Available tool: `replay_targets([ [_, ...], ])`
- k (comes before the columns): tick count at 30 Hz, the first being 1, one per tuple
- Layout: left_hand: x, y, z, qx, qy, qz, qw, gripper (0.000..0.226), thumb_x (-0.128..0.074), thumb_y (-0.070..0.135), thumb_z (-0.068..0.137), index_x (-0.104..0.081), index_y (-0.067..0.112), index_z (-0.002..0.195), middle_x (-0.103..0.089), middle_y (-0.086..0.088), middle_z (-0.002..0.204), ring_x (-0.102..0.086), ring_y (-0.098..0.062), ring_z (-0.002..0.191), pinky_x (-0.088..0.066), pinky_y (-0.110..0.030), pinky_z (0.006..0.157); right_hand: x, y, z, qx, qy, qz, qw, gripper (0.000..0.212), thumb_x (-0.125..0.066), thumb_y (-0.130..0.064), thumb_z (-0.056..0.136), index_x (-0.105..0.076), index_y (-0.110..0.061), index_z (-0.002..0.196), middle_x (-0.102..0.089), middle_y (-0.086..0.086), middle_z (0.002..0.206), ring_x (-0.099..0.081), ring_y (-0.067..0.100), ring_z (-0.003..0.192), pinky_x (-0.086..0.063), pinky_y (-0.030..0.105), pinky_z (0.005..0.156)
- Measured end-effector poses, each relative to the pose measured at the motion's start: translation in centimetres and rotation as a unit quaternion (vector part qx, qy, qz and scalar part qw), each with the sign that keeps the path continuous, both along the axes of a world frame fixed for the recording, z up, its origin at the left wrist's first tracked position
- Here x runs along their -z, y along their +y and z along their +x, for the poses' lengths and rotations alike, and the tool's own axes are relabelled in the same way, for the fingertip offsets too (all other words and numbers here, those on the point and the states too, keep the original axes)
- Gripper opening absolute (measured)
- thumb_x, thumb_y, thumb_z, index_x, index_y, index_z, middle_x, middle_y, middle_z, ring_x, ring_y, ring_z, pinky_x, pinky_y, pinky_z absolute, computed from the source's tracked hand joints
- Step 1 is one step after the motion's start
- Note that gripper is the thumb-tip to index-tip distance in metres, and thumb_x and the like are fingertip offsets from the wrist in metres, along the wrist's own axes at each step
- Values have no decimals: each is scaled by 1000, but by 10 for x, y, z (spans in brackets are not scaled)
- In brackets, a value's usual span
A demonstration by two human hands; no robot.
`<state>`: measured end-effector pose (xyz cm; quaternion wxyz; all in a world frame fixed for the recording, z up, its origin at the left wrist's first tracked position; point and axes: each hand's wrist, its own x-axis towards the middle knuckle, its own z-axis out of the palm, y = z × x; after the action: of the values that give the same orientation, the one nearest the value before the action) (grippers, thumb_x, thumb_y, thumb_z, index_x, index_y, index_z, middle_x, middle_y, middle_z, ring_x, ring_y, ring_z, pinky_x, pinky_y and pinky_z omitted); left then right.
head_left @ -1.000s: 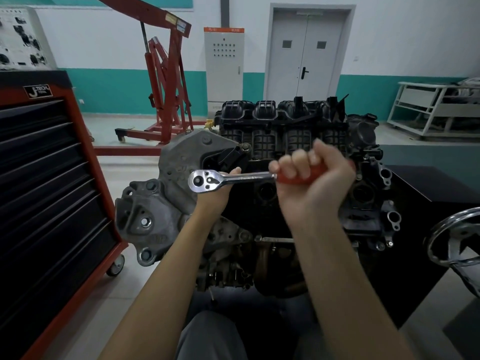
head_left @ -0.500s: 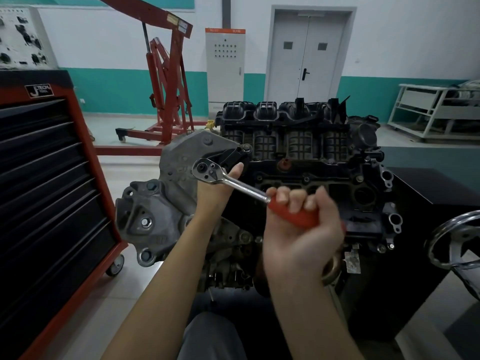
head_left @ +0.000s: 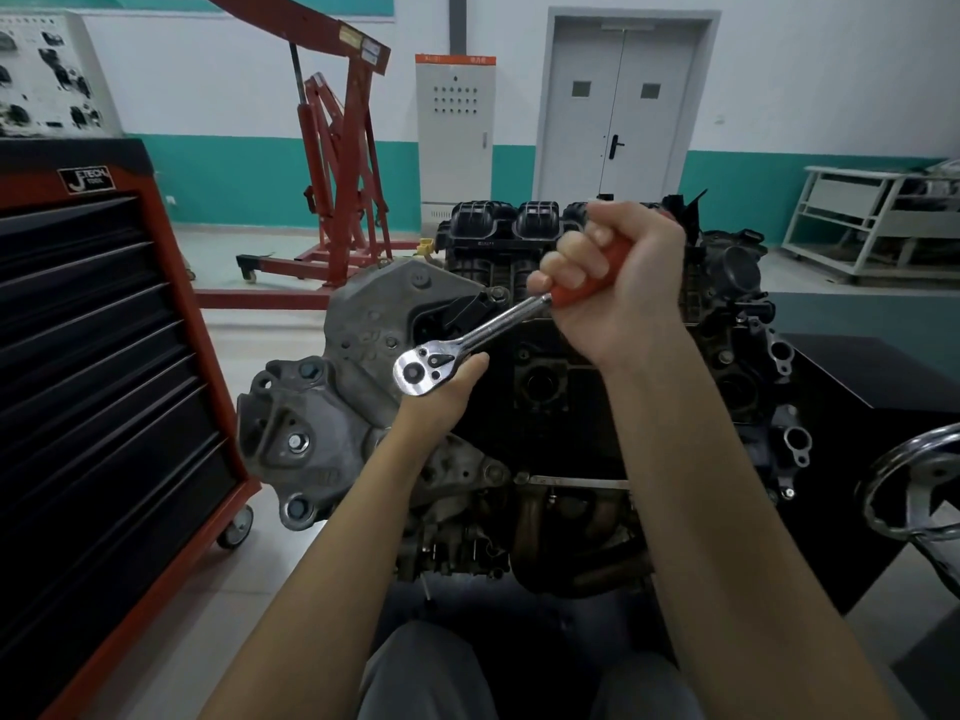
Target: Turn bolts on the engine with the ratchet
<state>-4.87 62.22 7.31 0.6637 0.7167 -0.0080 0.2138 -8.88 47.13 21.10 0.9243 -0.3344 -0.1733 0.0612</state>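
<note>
A chrome ratchet wrench point(head_left: 457, 345) with an orange handle lies against the front of a dark engine block point(head_left: 561, 407). My right hand point(head_left: 618, 283) grips the orange handle, raised up to the right in front of the black intake manifold point(head_left: 519, 220). My left hand point(head_left: 447, 397) is wrapped behind and under the ratchet head, thumb beside it, fingers hidden. The grey cast housing point(head_left: 332, 402) of the engine sits just left of the ratchet head.
A red and black tool cabinet point(head_left: 104, 366) on casters stands close at the left. A red engine hoist point(head_left: 337, 174) is behind it. A chrome handwheel point(head_left: 914, 491) sits at the right edge, by a black stand point(head_left: 857, 387). My knees point(head_left: 431, 672) are below.
My right hand has swung the orange handle from low right up to high right, pivoting about the ratchet head. My left hand stays at the head.
</note>
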Motion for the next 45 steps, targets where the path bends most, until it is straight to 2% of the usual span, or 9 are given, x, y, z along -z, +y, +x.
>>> replay_targets([
  [3,0,-2,-1,-10,-2,-10,1000,35,-62,40,75,-51,34,43,-43,19,48,-42,3,48,-37,-13,56,4,-1,-4,-5,1,2,1000,37,-44,-11,87,-39,-16,50,-31,-3,41,-32,14,38,-41,22,47],
  [7,-6,-3,-1,-34,-94,-9,995,55,-66,13,88,-45,30,40,-39,16,44,-36,0,44,-32,-16,52,50,2,-39,88,28,144,985,35,-46,-12,84,-41,-19,50,-33,-3,44,-36,15,41,-44,25,52],
  [12,-15,-10,-9,-30,-128,-23,991,54,-64,32,83,-25,25,46,-24,4,47,-21,-12,44,-21,-24,47,101,17,-80,113,36,252,961,31,-48,-21,80,-44,-18,49,-39,0,48,-46,17,51,-49,34,67],
  [20,-1,-4,0,-45,-93,-24,994,50,-61,2,90,-47,22,46,-44,15,40,-40,2,40,-33,-11,48,46,-2,-37,70,-2,134,989,32,-44,-11,79,-37,-18,49,-28,-3,41,-30,15,40,-40,23,48],
  [26,-1,-2,1,-13,-13,9,1000,38,-57,37,74,-37,31,43,-32,17,45,-29,-2,44,-27,-15,45,-7,2,2,-7,2,-9,1000,35,-43,-9,86,-35,-16,53,-27,-4,40,-27,13,36,-35,20,45],
  [32,-4,-4,1,-50,-83,-34,995,45,-61,7,92,-39,19,55,-42,17,43,-39,2,44,-35,-10,51,50,6,-38,97,22,149,984,35,-45,-11,88,-41,-18,54,-33,-3,44,-35,14,41,-42,24,50],
  [36,-14,-8,-6,-41,-134,-19,990,53,-62,14,94,-29,16,52,-27,0,49,-26,-7,42,-26,-17,46,98,20,-76,118,10,241,963,29,-53,-21,77,-47,-18,49,-41,-1,46,-48,17,50,-51,33,66],
  [41,-9,-5,-8,-15,-132,1,991,49,-56,3,95,-39,4,50,-29,9,43,-25,-2,39,-23,-14,44,85,12,-68,112,7,219,969,36,-44,-15,82,-41,-19,47,-33,-2,43,-37,16,44,-45,29,55],
  [45,-2,-3,-3,-39,-76,-11,996,47,-61,5,90,-50,26,50,-45,17,44,-41,3,44,-36,-11,50,42,-1,-34,75,6,122,990,29,-46,-11,76,-36,-18,50,-27,-3,42,-28,15,40,-38,24,46],
])
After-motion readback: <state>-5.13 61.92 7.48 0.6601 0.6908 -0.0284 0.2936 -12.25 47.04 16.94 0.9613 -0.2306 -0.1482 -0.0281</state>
